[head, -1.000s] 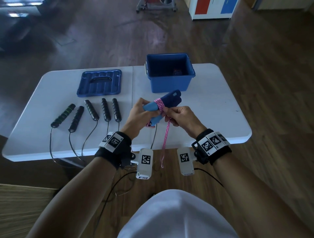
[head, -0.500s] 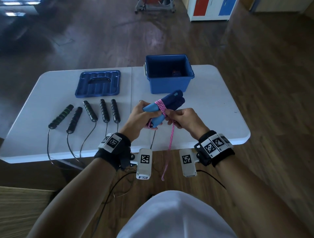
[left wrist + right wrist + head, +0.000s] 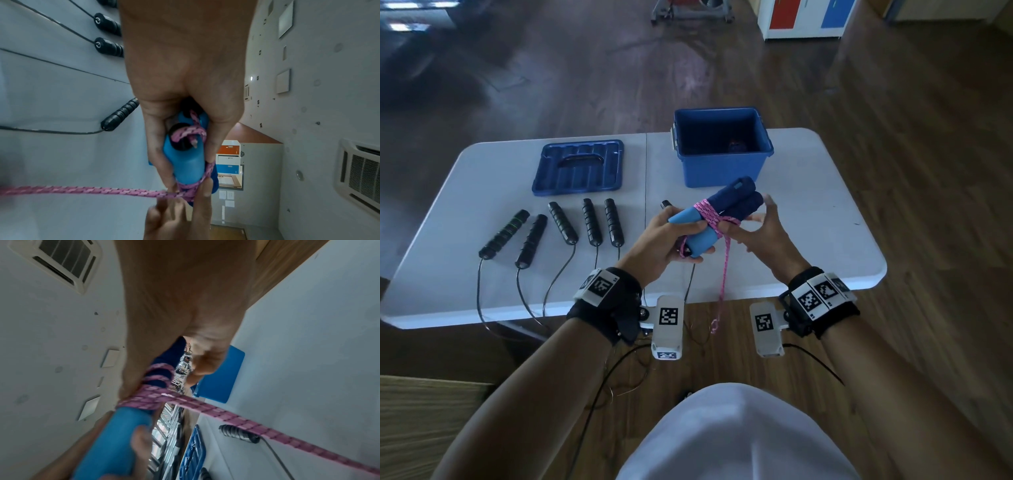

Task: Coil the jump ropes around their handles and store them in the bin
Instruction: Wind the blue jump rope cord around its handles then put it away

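Observation:
My left hand (image 3: 681, 241) grips the light-blue ends of two blue jump-rope handles (image 3: 736, 198), held side by side above the white table (image 3: 825, 240). A pink rope (image 3: 707, 214) is coiled around their middle, and its tail (image 3: 723, 274) hangs straight down past the table edge. My right hand (image 3: 751, 222) is at the coil with its fingers spread. Its thumb touches the wraps, and in the left wrist view that thumb (image 3: 203, 186) presses on the pink rope (image 3: 102, 190). The blue bin (image 3: 722, 171) stands open just behind, with something dark inside.
The bin's blue lid (image 3: 578, 168) lies at the back left. Several black jump-rope handles (image 3: 563, 222) lie in a row on the left, their cords trailing over the near edge. Another black handle (image 3: 666, 204) peeks out behind my left hand.
My right hand has let go of the rope it pinched and spread its fingers beside the coil. The tail now hangs loose. The handles sit slightly higher and farther right.

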